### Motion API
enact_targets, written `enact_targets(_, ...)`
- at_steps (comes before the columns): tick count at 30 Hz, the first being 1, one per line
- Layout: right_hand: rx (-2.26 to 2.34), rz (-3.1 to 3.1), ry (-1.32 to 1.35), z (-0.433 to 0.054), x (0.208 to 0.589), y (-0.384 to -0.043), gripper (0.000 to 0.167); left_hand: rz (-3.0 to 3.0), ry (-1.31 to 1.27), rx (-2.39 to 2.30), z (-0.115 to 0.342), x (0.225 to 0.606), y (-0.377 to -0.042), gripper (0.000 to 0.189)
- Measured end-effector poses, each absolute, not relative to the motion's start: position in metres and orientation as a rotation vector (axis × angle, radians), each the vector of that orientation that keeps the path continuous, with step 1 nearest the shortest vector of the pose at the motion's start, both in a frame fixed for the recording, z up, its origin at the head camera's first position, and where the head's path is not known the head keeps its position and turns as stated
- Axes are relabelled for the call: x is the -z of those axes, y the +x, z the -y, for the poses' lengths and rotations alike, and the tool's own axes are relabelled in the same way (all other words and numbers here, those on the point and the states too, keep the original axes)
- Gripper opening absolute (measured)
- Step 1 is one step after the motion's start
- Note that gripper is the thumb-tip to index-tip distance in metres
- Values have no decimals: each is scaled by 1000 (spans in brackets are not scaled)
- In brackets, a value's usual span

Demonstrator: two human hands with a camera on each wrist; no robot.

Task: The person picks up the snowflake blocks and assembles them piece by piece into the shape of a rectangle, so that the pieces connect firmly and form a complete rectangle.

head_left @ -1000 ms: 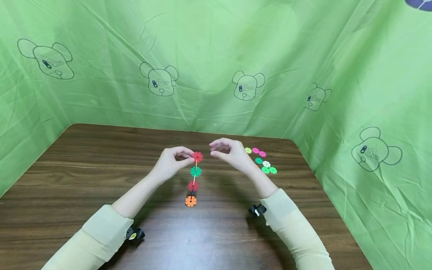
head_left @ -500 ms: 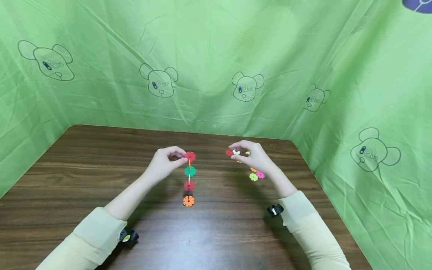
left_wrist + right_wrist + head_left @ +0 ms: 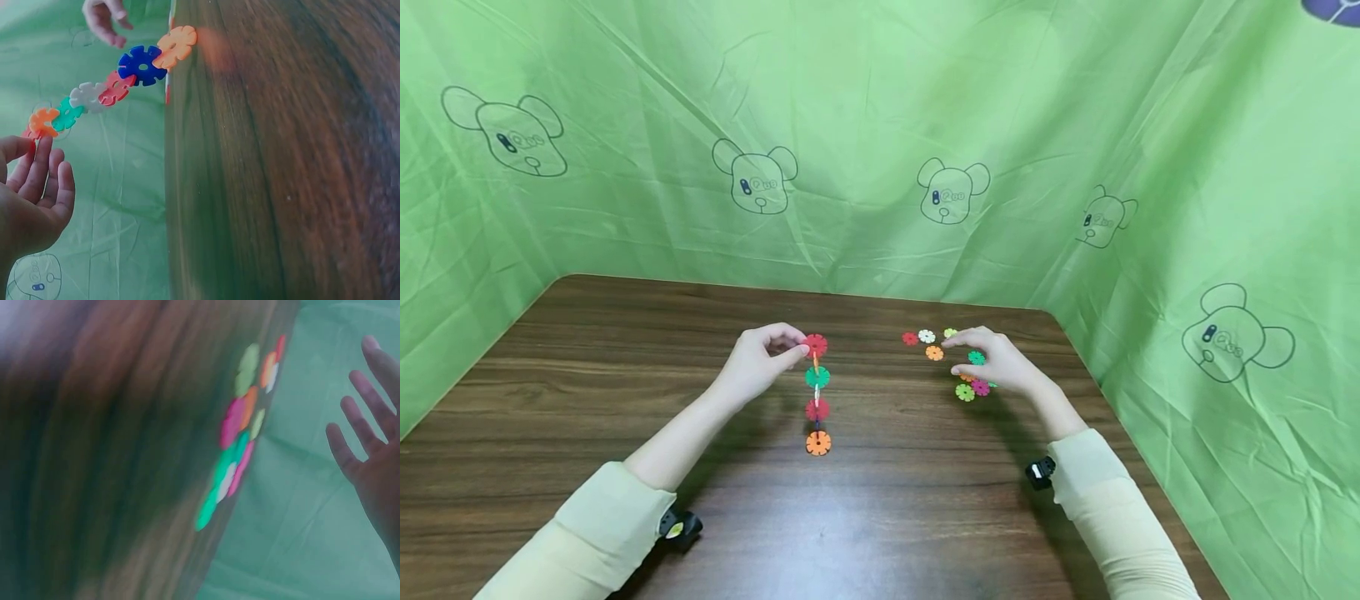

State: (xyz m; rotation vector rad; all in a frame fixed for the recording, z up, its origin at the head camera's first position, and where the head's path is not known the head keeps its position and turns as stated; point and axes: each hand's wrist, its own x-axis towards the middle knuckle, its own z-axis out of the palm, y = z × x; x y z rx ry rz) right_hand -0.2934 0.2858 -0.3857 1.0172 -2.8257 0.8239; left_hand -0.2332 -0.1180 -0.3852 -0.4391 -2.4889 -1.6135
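My left hand (image 3: 758,362) pinches the red disc (image 3: 817,344) at the top of a chain of slotted plastic snowflake discs. Below it the chain runs through orange, green (image 3: 817,377), white, red and blue (image 3: 142,66) pieces to an orange disc (image 3: 818,442) at the lower end, low over the table. Some pieces show only edge-on from the head; the left wrist view shows their faces. My right hand (image 3: 1000,363) is over the loose discs with nothing in it, thumb and fingers apart. In the right wrist view its fingers (image 3: 362,419) are spread.
Loose discs lie on the brown wooden table (image 3: 880,517) at the back right, among them red (image 3: 910,338), white (image 3: 927,336), orange (image 3: 934,353) and yellow-green (image 3: 965,392) ones. My right hand covers part of the group. A green curtain (image 3: 850,125) surrounds the table's back and sides.
My right hand has moved right, away from the chain, to over the loose discs. My left hand has shifted slightly left, still pinching the chain's top disc.
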Motion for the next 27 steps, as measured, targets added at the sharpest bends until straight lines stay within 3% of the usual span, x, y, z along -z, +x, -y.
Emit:
enact_targets(15,-551,2778,1325,-320,426,-305,39,2453,-468,1662,119,384,-234,17)
enact_targets(27,-570,2949,1217,-313,425,-305,24,2451,-475,1651,115,383,-234,16)
